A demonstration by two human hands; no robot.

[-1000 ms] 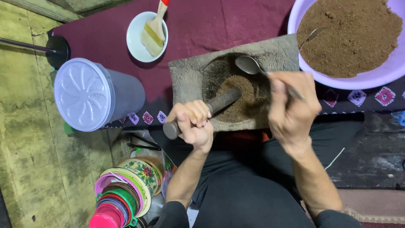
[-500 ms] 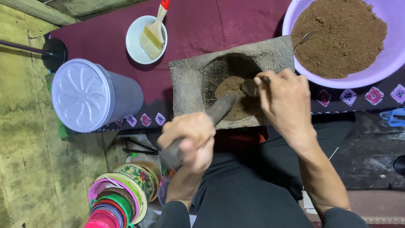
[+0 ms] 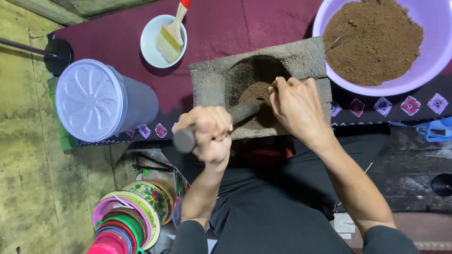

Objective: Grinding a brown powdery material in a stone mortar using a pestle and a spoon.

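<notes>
A grey block mortar (image 3: 212, 80) with a round hollow holds brown powder (image 3: 254, 90). My left hand (image 3: 209, 134) is shut on a dark pestle (image 3: 242, 112), whose tip lies slanted in the hollow. My right hand (image 3: 296, 108) reaches over the hollow's right side with its fingers closed on a thin spoon handle. The spoon's bowl is hidden under the hand, down at the powder. A large purple bowl (image 3: 438, 51) heaped with more brown powder (image 3: 376, 37) stands at the back right, touching the mortar's corner.
A white lidded tub (image 3: 89, 99) sits left of the mortar on the maroon cloth (image 3: 245, 23). Behind it is a small white dish (image 3: 150, 47) with a brush (image 3: 170, 35). Stacked colourful plastic rings (image 3: 122, 226) lie by my left knee. A blue object (image 3: 438, 131) is at the right edge.
My right hand has brought the spoon down from above the hollow into the powder, and the spoon's bowl is now hidden. My left hand has drawn the pestle back toward me.
</notes>
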